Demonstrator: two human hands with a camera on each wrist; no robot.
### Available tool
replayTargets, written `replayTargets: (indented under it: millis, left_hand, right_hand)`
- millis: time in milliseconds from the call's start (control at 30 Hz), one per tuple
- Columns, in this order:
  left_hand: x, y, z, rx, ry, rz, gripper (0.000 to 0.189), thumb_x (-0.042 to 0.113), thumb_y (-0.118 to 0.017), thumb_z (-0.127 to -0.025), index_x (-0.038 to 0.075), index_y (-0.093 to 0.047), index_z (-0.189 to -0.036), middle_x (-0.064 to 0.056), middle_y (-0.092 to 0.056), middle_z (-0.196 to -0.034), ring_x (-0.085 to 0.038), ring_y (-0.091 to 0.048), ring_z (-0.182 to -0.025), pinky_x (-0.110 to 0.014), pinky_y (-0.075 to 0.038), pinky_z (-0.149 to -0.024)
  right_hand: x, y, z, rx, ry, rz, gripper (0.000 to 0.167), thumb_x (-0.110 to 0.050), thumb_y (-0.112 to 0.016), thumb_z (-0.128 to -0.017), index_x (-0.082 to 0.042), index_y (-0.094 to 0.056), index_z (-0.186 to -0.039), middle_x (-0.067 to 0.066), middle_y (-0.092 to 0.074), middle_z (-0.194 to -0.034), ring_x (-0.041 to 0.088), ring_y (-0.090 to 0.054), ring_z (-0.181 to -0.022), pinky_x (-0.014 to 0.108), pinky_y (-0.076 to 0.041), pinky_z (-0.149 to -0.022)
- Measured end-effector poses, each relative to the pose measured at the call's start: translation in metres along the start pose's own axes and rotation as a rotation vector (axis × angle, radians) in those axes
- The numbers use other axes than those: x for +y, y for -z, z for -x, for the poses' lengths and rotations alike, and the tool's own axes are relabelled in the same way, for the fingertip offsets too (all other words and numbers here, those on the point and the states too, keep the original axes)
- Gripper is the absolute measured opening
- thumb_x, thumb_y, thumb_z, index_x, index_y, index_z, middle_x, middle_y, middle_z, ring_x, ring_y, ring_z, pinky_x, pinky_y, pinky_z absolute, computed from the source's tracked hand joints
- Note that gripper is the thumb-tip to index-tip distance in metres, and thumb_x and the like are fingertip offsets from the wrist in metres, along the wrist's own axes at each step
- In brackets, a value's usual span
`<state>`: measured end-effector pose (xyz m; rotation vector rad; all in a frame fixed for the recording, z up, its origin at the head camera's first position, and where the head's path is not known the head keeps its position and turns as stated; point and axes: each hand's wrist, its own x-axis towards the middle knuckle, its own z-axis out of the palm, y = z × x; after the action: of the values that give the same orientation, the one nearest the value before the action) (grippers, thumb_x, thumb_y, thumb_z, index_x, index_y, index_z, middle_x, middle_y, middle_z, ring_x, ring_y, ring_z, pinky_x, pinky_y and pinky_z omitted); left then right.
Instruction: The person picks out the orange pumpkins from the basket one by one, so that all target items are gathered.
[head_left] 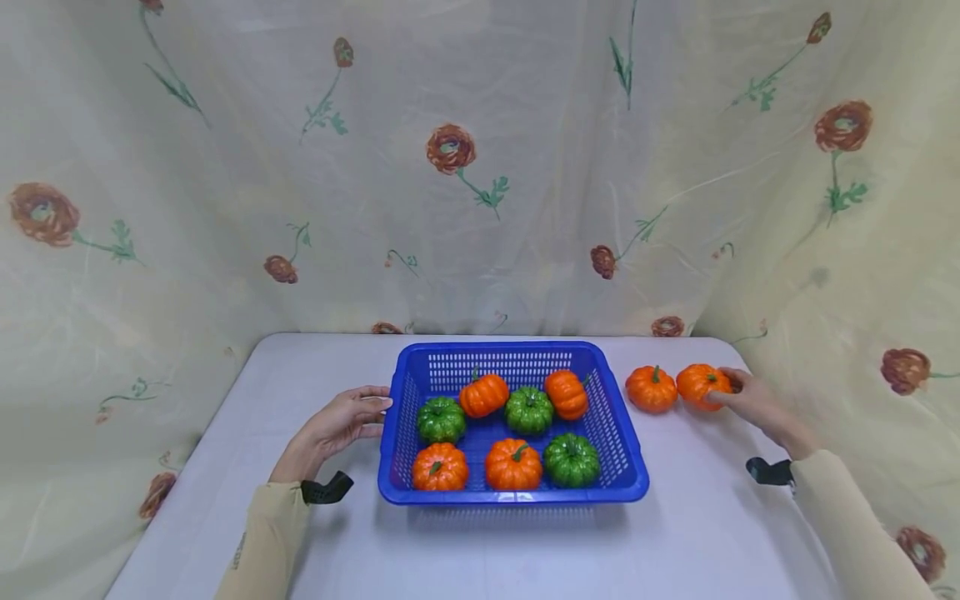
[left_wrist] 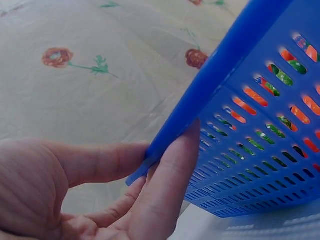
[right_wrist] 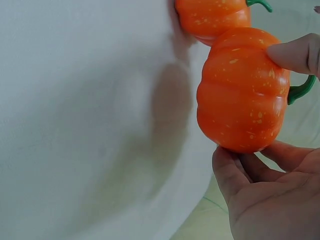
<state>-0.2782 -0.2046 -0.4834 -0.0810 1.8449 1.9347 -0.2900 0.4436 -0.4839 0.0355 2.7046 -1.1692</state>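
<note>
The right hand [head_left: 765, 410] pinches the outer pumpkin [head_left: 697, 387], right of the basket [head_left: 513, 497] (the inner pumpkin [head_left: 650, 390] sits between); left hand [head_left: 337, 425] pinches the basket's rim [left_wrist: 212, 80].

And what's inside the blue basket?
The blue basket holds four orange pumpkins and three green pumpkins. Its floor shows between them, but the patches directly beneath the pumpkins are covered and cannot be seen.

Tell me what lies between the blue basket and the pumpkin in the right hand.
A single loose orange pumpkin sits on the white table between the blue basket and the held pumpkin; the head view shows it.
</note>
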Motion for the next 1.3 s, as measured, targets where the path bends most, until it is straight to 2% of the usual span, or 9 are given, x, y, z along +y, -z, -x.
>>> replayTargets:
  millis: [367,533,767,967,1100,1300]
  left_hand:
    - [0.0,0.0,0.0,0.003,0.002,-0.003,0.047,0.014,-0.056,-0.098,0.0,-0.038,-0.139,-0.007,-0.065,-0.107,-0.018,-0.068,-0.091,-0.036,-0.059,-0.081]
    - [0.0,0.0,0.0,0.0,-0.003,-0.001,0.048,0.015,-0.056,-0.097,0.0,-0.038,-0.139,-0.007,-0.065,-0.107,-0.019,-0.068,-0.091,-0.036,-0.059,-0.081]
    - [0.001,0.0,0.001,-0.005,-0.01,0.002,0.049,0.015,-0.057,-0.097,0.0,-0.038,-0.139,-0.007,-0.065,-0.106,-0.018,-0.068,-0.091,-0.036,-0.059,-0.081]
    - [-0.003,0.0,-0.001,0.003,-0.005,0.003,0.047,0.014,-0.056,-0.097,0.0,-0.039,-0.139,-0.007,-0.065,-0.107,-0.019,-0.068,-0.091,-0.036,-0.059,-0.081]
    - [-0.003,0.0,-0.001,-0.001,-0.002,0.003,0.048,0.014,-0.056,-0.097,0.0,-0.038,-0.139,-0.007,-0.065,-0.107,-0.019,-0.068,-0.092,-0.037,-0.059,-0.082]
    - [-0.001,0.0,0.0,0.001,-0.007,0.006,0.049,0.015,-0.057,-0.097,0.0,-0.038,-0.139,-0.007,-0.065,-0.107,-0.019,-0.068,-0.091,-0.036,-0.059,-0.081]
  right_hand:
    - [0.006,-0.006,0.0,-0.03,-0.055,0.019,0.084,-0.037,-0.055,-0.096,0.017,-0.013,-0.145,0.04,-0.019,-0.147,0.053,-0.027,-0.129,0.068,-0.025,-0.108]
    - [0.01,-0.008,-0.002,-0.041,-0.054,0.042,0.086,-0.037,-0.058,-0.095,0.017,-0.014,-0.145,0.039,-0.02,-0.147,0.052,-0.028,-0.129,0.068,-0.025,-0.108]
    - [0.007,-0.009,-0.002,-0.029,-0.029,0.064,0.088,-0.042,-0.056,-0.096,0.018,-0.014,-0.144,0.04,-0.02,-0.146,0.053,-0.028,-0.128,0.068,-0.027,-0.107]
    - [0.004,-0.006,-0.002,0.017,-0.027,0.033,0.087,-0.043,-0.057,-0.095,0.015,-0.015,-0.145,0.04,-0.02,-0.146,0.055,-0.028,-0.128,0.067,-0.031,-0.106]
    - [-0.007,-0.002,-0.001,0.048,0.014,0.026,0.085,-0.039,-0.058,-0.095,0.016,-0.016,-0.145,0.042,-0.022,-0.145,0.057,-0.026,-0.13,0.067,-0.03,-0.106]
    - [-0.042,0.0,-0.002,0.06,0.101,0.047,0.083,-0.037,-0.063,-0.092,0.012,-0.022,-0.145,0.038,-0.027,-0.145,0.057,-0.027,-0.132,0.066,-0.03,-0.106]
